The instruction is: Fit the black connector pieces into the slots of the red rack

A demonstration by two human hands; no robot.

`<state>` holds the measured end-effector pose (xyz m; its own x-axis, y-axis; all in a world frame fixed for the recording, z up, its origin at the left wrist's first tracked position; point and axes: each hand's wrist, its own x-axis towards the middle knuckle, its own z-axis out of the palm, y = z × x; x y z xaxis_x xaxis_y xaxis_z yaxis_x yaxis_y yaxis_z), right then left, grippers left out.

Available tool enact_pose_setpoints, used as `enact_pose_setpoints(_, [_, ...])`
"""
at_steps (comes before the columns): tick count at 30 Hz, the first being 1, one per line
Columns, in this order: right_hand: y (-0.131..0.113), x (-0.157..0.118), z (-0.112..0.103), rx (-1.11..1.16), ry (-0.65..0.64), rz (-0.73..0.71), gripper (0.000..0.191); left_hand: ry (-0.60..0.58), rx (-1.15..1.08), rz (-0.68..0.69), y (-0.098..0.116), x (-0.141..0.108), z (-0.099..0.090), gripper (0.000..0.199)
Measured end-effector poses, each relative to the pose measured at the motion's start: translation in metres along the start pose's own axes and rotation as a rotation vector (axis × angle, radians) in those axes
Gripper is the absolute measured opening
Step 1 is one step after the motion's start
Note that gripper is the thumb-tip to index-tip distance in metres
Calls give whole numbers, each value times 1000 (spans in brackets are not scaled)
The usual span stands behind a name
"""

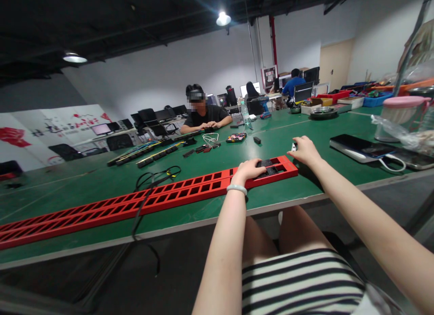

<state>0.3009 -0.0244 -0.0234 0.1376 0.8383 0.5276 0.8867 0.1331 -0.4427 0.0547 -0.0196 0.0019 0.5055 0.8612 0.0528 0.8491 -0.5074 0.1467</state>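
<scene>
A long red slotted frame (190, 192) runs across the table's near side. Black blocks (270, 171) sit in the slots at its right end. My left hand (250, 169), with a pale bangle at the wrist, is over that end, its thumb and fingers closed about one black block. Just past the frame's right tip, my right hand (307, 150) is raised slightly above the table. It pinches a small white-and-dark piece (294, 147) between thumb and fingers; its exact kind is too small to make out.
A black cable (144, 206) crosses the frame and hangs over the edge. Phones (356, 145) with a white cord lie at right, near a pink-lidded jug (402, 113). Wired strips (159, 154), a bottle (244, 113) and a blue drill (264, 107) lie further back. A co-worker (205, 113) sits opposite.
</scene>
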Motion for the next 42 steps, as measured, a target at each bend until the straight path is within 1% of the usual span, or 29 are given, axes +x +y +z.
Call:
enact_pose_setpoints(2, [-6,-1,-4,87,30,-99,53,3,5,3,0,0,0,52])
enact_pose_setpoints(3, [-10,-3,-5,140,6,-153,50,4,9,2,1,-1,0,52])
enact_pose_setpoints(4, [-14,-5,-5,198,-40,-193,46,3,13,-2,1,-1,-1,52])
enact_pose_setpoints(6, [-21,-9,-4,316,-168,-214,43,-6,23,-18,3,-2,-2,52])
enact_pose_setpoints(8, [-26,-13,-3,406,-305,-215,45,-23,32,-36,5,-2,-4,52])
enact_pose_setpoints(10, [-29,-15,-4,453,-413,-224,47,-32,34,-42,6,-3,-5,51])
enact_pose_setpoints(12, [-30,-16,-6,468,-480,-240,47,-22,31,-31,6,-3,-5,51])
enact_pose_setpoints(15, [-31,-15,-9,472,-535,-273,45,0,33,-15,5,-3,-4,51])
enact_pose_setpoints(20, [-30,-14,-8,483,-597,-290,44,-1,38,9,1,-2,-2,52])
enact_pose_setpoints(25, [-30,-14,-5,501,-639,-330,47,4,46,36,-2,1,0,52])
enact_pose_setpoints(32, [-29,-15,-3,433,-606,-343,46,12,56,40,-3,1,1,54])
enact_pose_setpoints(38, [-30,-16,-5,412,-613,-355,46,4,71,5,1,1,-1,53])
enact_pose_setpoints(42, [-31,-16,-6,409,-611,-351,45,7,59,12,1,0,-1,51])
